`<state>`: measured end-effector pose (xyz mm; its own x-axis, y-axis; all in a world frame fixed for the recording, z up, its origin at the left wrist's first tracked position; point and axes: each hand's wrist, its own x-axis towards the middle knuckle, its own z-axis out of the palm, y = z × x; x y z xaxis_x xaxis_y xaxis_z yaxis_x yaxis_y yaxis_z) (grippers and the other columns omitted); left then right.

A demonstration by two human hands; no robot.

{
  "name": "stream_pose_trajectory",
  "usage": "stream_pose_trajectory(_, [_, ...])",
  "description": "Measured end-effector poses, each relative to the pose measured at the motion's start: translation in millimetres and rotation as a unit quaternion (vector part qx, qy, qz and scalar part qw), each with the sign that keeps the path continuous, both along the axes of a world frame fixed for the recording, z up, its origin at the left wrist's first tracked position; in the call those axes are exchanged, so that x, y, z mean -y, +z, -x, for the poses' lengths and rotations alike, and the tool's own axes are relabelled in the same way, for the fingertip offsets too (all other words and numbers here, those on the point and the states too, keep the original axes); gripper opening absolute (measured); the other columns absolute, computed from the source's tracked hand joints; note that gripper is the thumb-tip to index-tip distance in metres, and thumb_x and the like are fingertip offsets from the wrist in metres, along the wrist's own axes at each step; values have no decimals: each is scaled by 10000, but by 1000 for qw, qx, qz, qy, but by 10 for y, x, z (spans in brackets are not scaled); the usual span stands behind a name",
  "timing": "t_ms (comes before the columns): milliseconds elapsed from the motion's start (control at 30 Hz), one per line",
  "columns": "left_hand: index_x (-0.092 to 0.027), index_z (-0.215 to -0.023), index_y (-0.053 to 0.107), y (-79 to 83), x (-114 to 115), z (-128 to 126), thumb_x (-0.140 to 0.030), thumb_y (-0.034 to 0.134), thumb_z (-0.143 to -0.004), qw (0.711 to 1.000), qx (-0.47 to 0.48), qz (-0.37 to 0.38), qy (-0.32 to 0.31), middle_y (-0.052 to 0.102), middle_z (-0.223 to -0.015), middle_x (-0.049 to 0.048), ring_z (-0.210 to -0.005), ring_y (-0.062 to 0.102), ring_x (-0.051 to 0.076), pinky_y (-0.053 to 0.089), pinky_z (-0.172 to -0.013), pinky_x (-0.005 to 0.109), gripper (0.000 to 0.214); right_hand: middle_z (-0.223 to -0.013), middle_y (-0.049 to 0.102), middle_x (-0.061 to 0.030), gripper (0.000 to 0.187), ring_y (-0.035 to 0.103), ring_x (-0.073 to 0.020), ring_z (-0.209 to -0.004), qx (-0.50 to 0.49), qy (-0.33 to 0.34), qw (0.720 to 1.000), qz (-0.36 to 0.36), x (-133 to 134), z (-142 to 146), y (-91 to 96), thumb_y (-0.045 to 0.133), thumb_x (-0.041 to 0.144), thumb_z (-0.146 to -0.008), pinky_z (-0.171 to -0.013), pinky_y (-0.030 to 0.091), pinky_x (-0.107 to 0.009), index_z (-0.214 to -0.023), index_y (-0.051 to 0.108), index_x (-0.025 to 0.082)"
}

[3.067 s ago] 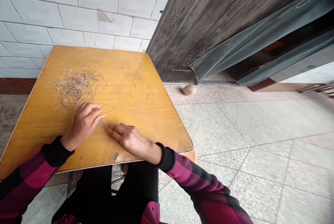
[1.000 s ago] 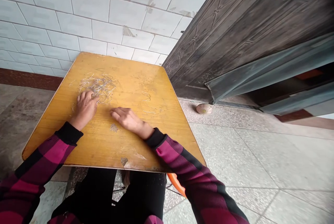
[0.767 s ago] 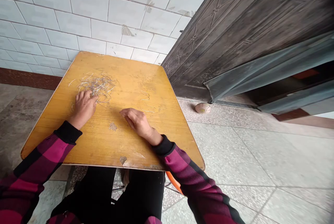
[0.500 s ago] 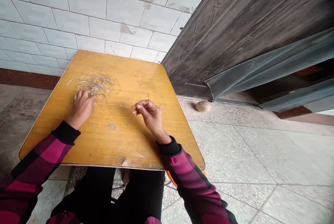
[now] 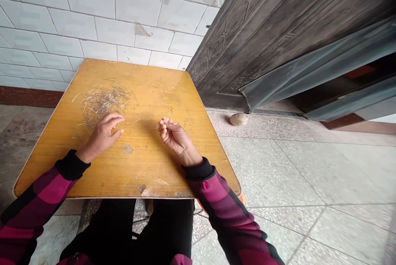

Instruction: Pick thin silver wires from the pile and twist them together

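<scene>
A loose tangle of thin silvery wires (image 5: 107,99) lies on the left part of the wooden table (image 5: 148,166). My left hand (image 5: 103,135) is over the near side of this pile, thumb and fingers apart, with nothing visible between them. One stray wire (image 5: 133,122) stretches from the pile toward the middle. My right hand (image 5: 176,137) is right of centre with its fingertips pinched together; whatever they hold is too fine to make out. Just beyond it lie a few separate bent wires (image 5: 168,108).
A white tiled wall (image 5: 133,5) stands behind the table. To the right are a dark carved wooden door (image 5: 229,59) and a grey-green curtain (image 5: 278,79). A rounded stone-like object (image 5: 238,119) rests on the floor by the door.
My left hand has drawn back from the pile and its fingers have come apart. My right hand has turned slightly, still pinched. The view has shifted a little.
</scene>
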<state>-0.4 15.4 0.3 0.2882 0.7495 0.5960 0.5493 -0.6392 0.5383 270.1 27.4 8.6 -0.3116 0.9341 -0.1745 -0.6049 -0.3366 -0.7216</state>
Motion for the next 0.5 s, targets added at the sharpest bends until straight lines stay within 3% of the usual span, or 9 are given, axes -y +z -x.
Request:
stream_pose_trajectory(100, [-188, -1097, 671, 25, 15, -21, -170, 608, -886, 999, -32, -30, -16, 682, -1150, 109, -1092, 621, 234, 511, -961, 439, 221, -738, 665, 2, 131, 631, -49, -613, -9, 29, 999, 26, -7, -23, -28, 557, 54, -890, -565, 575, -98, -838, 586, 170])
stream_pose_trajectory(233, [-200, -887, 712, 86, 48, -31, -236, 605, -913, 999, 8, -34, -30, 738, -849, 51, -792, 655, 178, 530, -780, 363, 116, -763, 672, -30, 165, 636, -72, -619, 13, 45, 998, 44, -8, -25, -49, 485, 35, -900, -567, 595, -139, -857, 596, 149])
stream_pose_trajectory(367, [-191, -886, 720, 135, 112, -37, -281, 633, -891, 996, 77, 17, -48, 731, -761, 26, -680, 656, 143, 510, -654, 275, 126, -711, 680, -12, 140, 619, -57, -547, 29, 49, 995, 79, 5, 12, -41, 492, 47, -897, -523, 560, -112, -895, 599, 137])
stream_pose_trajectory(500, [-184, -912, 712, 210, 140, -18, -294, 589, -898, 990, 112, 86, -13, 649, -603, -29, -546, 589, 107, 473, -583, 232, 166, -588, 639, 28, 118, 538, -64, -417, 181, 95, 979, 23, 68, 40, -11, 556, 248, -931, -389, 457, -138, -976, 593, 146])
